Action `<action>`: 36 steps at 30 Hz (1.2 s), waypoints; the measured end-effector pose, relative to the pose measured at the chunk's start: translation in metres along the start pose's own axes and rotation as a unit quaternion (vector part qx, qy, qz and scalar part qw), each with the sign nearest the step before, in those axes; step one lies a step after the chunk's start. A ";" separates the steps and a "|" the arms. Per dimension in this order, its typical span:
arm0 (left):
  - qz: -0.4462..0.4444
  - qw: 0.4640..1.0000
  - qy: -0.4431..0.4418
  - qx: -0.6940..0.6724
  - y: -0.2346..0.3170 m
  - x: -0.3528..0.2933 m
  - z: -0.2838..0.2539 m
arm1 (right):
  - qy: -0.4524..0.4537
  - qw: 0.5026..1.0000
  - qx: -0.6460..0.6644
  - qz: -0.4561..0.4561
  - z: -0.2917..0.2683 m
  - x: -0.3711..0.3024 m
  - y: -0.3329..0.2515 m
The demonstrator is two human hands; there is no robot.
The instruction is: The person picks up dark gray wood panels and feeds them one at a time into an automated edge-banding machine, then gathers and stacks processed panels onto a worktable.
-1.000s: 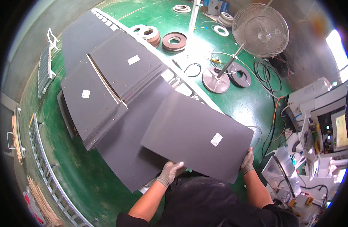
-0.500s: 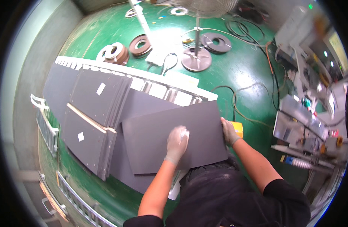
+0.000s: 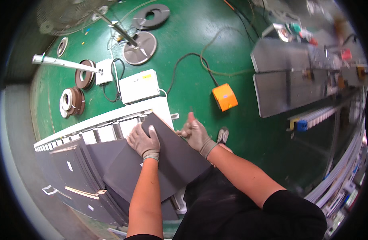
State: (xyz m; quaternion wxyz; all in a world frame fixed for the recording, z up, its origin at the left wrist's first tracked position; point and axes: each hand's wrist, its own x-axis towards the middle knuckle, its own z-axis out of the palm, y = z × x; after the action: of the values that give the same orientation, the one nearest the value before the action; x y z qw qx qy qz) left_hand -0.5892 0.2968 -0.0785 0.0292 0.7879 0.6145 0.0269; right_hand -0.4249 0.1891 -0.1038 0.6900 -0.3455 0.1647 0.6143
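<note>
Lying mid-frame, the dark grey panel (image 3: pixel 180 160) now points 1 corner upward, where 0.5 s ago its top edge ran across. The left hand (image 3: pixel 145 142), thumb and fingers spread, has shifted from the panel's middle toward that corner. The right hand (image 3: pixel 196 135) is at the right edge, fingers part-curled; whether it grips, I cannot tell. Open green floor (image 3: pixel 188 96) stretches beyond that edge toward the orange box (image 3: pixel 224 97), upper right of centre.
</note>
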 end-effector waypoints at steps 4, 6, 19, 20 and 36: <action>0.012 1.000 -0.008 0.022 -0.007 0.002 -0.004 | 0.003 0.981 -0.185 -0.064 0.017 -0.012 0.000; 0.018 0.999 -0.022 0.028 -0.010 0.000 -0.003 | 0.030 0.985 -0.167 -0.020 0.021 -0.018 -0.003; 0.028 0.999 -0.041 -0.003 -0.006 -0.002 -0.004 | 0.074 0.973 -0.209 0.066 -0.007 -0.131 -0.068; 0.031 0.999 -0.033 0.003 -0.009 -0.004 -0.001 | 0.080 0.964 -0.241 0.074 -0.015 -0.145 -0.074; 0.057 0.997 -0.055 -0.024 -0.002 -0.010 -0.008 | 0.102 0.918 -0.383 0.004 -0.044 -0.288 -0.101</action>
State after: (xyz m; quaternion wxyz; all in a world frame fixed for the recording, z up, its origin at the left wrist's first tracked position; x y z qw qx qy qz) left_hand -0.5945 0.2876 -0.0710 0.0801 0.8208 0.5656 0.0002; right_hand -0.3745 -0.0525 0.0808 0.4818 -0.6439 -0.0122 0.5943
